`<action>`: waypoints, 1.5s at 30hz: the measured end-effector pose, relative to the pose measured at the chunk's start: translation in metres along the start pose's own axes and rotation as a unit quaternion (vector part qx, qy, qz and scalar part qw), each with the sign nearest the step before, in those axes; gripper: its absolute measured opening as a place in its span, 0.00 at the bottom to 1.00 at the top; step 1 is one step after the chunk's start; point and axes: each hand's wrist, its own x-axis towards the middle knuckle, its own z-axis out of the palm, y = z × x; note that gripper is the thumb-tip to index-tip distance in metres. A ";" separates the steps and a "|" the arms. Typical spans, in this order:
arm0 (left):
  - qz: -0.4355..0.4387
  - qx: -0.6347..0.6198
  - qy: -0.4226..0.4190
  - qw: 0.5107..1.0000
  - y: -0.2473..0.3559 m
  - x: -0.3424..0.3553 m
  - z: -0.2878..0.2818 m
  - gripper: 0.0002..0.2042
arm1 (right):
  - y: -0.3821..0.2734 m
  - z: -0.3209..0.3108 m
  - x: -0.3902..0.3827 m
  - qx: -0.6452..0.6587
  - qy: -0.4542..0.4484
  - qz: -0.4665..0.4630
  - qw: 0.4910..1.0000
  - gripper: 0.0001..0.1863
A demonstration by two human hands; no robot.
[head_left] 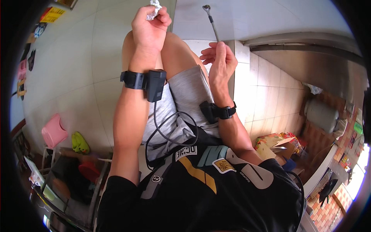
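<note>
At the top, my left hand point(148, 33) is closed, its fingertips pinching a crumpled white tissue point(154, 11) or similar wad. My right hand point(220, 63), farther right above my thigh, has its thumb and fingers on the near end of a slim grey metal tool point(213, 28). The tool points away from me and ends in a small rounded head with a dark neck. Whether it is a wrench or a spoon I cannot tell. Both wrists wear black straps, and the left one carries a black box point(156, 86).
A black cable point(195, 123) loops over my lap from the left wrist. Pale tiled floor surrounds me. A pink stool point(54, 130) and green clogs point(80, 143) stand left; a metal-edged surface point(309, 40), grey cylinder point(321, 116) and open cardboard box point(266, 149) lie right.
</note>
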 end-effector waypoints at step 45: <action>0.151 0.500 0.114 0.845 -0.042 0.007 0.028 0.16 | 0.002 0.011 -0.001 0.107 0.006 0.081 0.991 0.20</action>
